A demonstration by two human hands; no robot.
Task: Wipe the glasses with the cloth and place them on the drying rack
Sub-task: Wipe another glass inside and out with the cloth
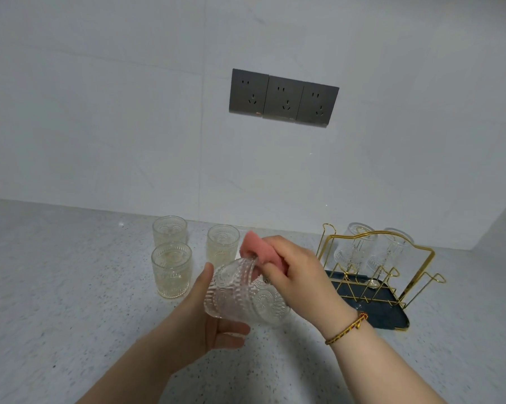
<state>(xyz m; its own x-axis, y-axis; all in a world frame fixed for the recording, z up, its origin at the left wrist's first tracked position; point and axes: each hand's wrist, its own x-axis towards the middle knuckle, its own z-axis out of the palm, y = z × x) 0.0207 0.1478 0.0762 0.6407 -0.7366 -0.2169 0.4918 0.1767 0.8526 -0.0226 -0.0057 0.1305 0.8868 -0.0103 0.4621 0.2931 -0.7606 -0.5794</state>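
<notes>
On the gold wire drying rack (391, 316), right, two clear glasses (355, 249) are hung inverted; three embossed glass tumblers (171, 269) are left waiting, far left; a fourth tumbler (246, 293) is gripped near-centre by the left hand (216, 325) and wiped with a pink cloth (257, 249) pinched in the right hand (298, 266).

An embossed clear glass (246, 295) is held tilted, with the pink cloth (250, 244) folded over its rim. Three matching glasses (171, 269) stand upright (mouths up) to its left. Two more glasses (355, 246) sit inverted on the gold wire drying rack (391, 316).
</notes>
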